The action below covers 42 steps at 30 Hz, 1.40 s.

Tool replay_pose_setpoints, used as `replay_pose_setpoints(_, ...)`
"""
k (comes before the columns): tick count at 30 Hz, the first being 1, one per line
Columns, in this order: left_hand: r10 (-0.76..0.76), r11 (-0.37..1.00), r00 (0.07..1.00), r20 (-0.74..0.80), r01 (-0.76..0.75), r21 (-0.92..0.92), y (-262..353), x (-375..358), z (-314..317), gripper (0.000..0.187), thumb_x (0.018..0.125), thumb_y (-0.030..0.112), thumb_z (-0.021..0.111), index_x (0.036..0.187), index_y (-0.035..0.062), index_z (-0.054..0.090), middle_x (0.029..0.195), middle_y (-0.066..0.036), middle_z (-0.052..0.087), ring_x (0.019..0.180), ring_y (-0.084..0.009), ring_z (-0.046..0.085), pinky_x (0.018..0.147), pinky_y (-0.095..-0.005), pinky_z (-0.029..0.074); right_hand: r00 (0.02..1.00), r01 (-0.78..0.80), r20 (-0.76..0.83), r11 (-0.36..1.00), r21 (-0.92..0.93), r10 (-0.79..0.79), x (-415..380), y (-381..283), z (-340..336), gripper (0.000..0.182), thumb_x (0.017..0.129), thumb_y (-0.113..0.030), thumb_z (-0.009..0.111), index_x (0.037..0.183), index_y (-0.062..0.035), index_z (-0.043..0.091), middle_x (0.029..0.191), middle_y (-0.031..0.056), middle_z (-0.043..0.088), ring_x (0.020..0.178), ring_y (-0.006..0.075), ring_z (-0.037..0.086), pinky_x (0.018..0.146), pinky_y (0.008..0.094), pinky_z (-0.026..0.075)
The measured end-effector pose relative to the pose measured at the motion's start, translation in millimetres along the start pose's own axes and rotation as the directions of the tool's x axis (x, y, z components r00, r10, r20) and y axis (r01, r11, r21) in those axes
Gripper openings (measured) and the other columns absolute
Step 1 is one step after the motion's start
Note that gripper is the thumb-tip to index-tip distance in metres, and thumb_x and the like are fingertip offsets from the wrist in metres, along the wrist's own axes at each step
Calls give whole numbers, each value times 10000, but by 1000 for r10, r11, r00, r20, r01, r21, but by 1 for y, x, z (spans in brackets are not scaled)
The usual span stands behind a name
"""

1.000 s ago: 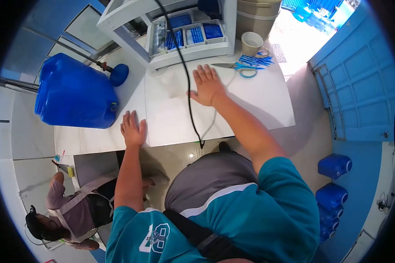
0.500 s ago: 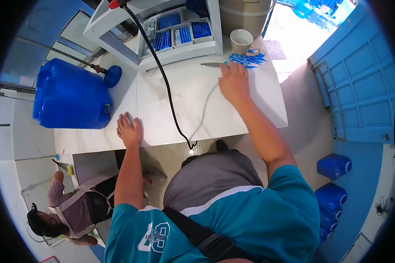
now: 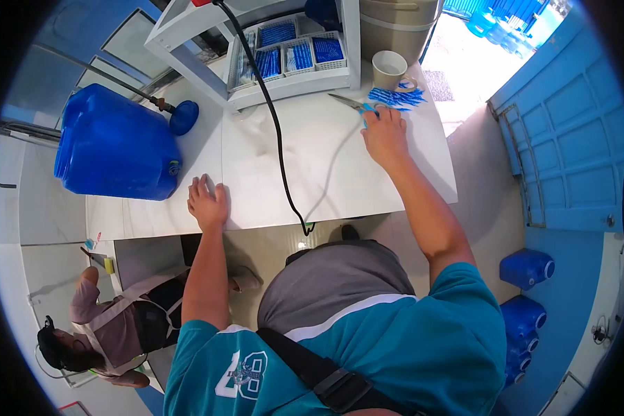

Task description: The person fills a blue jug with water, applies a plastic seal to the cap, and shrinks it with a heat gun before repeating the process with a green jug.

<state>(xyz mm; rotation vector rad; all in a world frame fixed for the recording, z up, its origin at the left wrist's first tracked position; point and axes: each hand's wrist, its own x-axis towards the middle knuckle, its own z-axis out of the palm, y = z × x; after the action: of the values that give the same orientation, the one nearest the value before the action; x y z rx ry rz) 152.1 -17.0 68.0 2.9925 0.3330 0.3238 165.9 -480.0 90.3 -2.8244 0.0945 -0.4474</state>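
- the right hand [image 3: 386,133] is nearer the wearer than the mug [image 3: 390,66], its fingers bent over the handle of the scissors; they touch it, but i cannot tell whether they are clamped on it.
- the scissors [image 3: 347,102] lie just on the near side of the mug, blades pointing left of it.
- the left hand [image 3: 208,202] rests on the table, well left of the mug and nearer the wearer, its fingers slightly apart.
- blue strips [image 3: 400,98] lie close by the mug on its near side, between it and the right hand.
- a black cord [image 3: 279,132] hangs left of the mug and cuts across the view between the two hands.
- left of the mug stands a white shelf [image 3: 352,48] with baskets [image 3: 305,69] of blue packets.
- a beige bin [image 3: 394,35] is just behind the mug.
- far left of the mug is a big blue jug [image 3: 118,145].
- the table [image 3: 256,191] under the mug is white and glossy.
- right of the mug, past a bright doorway [image 3: 457,76], is a blue door [image 3: 561,139].
- well left of the mug and nearer the wearer, a person [image 3: 118,333] in an apron is by the wall.
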Motion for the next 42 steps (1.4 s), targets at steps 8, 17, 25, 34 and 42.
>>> replay_pose_setpoints(8, 5, 1000, 999, -40, -6, -22, -2, -1, 2, 604, 943, 448, 554, 1466, 152, 493, 1575, -124, 401, 1466, -340, 329, 1204, -504, 211, 990, 109, 78, 988, 107, -118, 6, -5, -20, 415, 758, -77, 704, 1165, -129, 641, 1164, 95, 578, 1142, 306, 520, 1009, 471, 379)
replay_pose_setpoints(17, -12, 997, 1000, -10, 11, -74, 1, -1, -4, 628, 929, 459, 549, 1467, 140, 500, 1589, -137, 386, 1500, -331, 279, 1221, -512, 167, 939, 304, -105, 934, -189, -327, 38, 31, -5, 461, 785, -103, 654, 1245, -105, 623, 1207, 119, 566, 1182, 313, 513, 1048, 488, 377)
replay_pose_setpoints(25, -10, 997, 999, -45, 6, -74, -1, -1, 0, 625, 902, 449, 570, 1441, 136, 530, 1571, -153, 407, 1485, -343, 306, 1208, -529, 196, 984, 180, 17, 981, -77, -179, 22, 31, -1, 571, 783, -117, 668, 1347, -86, 582, 1362, 154, 510, 1284, 349, 462, 1107, 498, 351)
replay_pose_setpoints(34, -31, 993, 999, -40, 26, -114, 3, -3, -7, 627, 898, 422, 568, 1444, 118, 521, 1574, -162, 397, 1495, -353, 290, 1220, -529, 170, 954, 265, 116, 958, 110, -277, -17, -62, 29, 601, 863, -205, 638, 1419, -16, 508, 1504, 221, 414, 1419, 402, 340, 1172, 534, 269)
replay_pose_setpoints(42, -22, 994, 1000, -12, 21, -105, -1, -1, -6, 656, 894, 466, 557, 1451, 123, 512, 1591, -176, 369, 1498, -388, 273, 1211, -588, 155, 990, -3, 137, 996, -90, 15, -10, -124, 53, 679, 981, -422, 467, 1538, -45, 373, 1620, 185, 311, 1520, 335, 223, 1244, 492, 128)
